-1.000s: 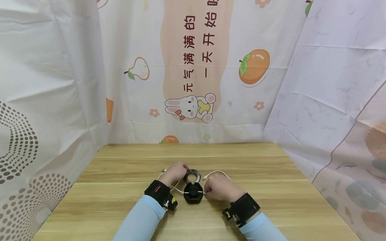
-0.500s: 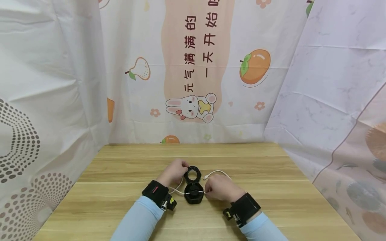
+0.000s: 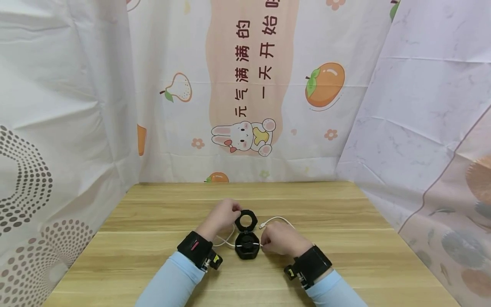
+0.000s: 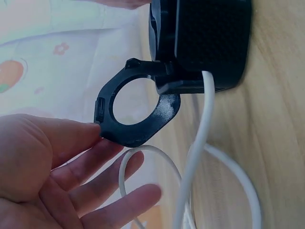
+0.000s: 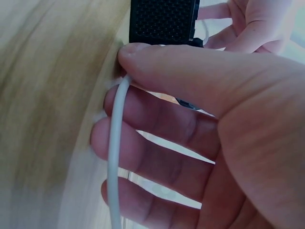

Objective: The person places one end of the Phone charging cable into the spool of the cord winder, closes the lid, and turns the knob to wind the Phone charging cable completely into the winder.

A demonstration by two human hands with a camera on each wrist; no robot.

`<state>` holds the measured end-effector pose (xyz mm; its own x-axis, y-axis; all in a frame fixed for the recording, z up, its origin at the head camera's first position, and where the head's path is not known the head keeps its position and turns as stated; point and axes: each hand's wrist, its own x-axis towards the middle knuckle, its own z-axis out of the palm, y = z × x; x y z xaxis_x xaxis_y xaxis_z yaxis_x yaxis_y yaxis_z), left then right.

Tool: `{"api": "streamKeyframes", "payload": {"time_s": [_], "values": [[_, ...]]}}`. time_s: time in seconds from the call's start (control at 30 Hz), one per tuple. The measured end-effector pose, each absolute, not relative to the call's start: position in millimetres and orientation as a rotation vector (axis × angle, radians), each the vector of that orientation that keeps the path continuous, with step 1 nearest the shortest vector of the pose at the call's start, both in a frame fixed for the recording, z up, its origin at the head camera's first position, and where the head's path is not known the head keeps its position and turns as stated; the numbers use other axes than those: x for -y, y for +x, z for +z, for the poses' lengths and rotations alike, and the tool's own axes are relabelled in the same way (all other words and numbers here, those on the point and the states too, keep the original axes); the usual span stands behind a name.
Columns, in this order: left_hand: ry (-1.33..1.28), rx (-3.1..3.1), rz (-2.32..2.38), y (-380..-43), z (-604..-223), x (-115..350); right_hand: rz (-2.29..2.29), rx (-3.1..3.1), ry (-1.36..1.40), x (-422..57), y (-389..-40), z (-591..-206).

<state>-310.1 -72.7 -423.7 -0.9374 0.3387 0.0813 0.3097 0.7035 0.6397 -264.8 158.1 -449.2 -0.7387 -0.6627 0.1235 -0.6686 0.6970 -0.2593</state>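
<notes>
A small black hexagonal cable winder (image 3: pixel 247 255) sits on the table with its hinged lid swung up on the far side. The lid (image 4: pixel 126 134) is a ring with a round hole. My left hand (image 3: pixel 224 214) pinches the lid's edge between thumb and index finger, the other fingers loosely spread. A white charging cable (image 4: pixel 208 102) runs across the winder's body and out both sides. Close to the body's right side, my right hand (image 3: pixel 283 239) pinches the cable between thumb and index finger. In the right wrist view the cable (image 5: pixel 114 143) trails down past the other fingers.
The cable's white plug (image 3: pixel 262 226) lies beyond my right hand, on a curved stretch of cable. On the left, the cable loops and crosses itself near my wrist. The wooden table (image 3: pixel 345 204) is enclosed by printed curtains (image 3: pixel 172 140) at the back and sides.
My left hand has moved a little farther from me, tilting the lid farther back. The cable's left end has slipped from sight behind my left arm. My right hand stays put.
</notes>
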Motion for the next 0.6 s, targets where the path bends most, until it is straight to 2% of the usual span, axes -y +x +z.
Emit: {"api": "streamKeyframes", "payload": {"time_s": [0.6], "values": [[0.773, -2.899, 1.001, -293.7, -415.3, 76.6, 0.451, 2.868, 1.149, -158.4, -265.3, -450.2]]}}
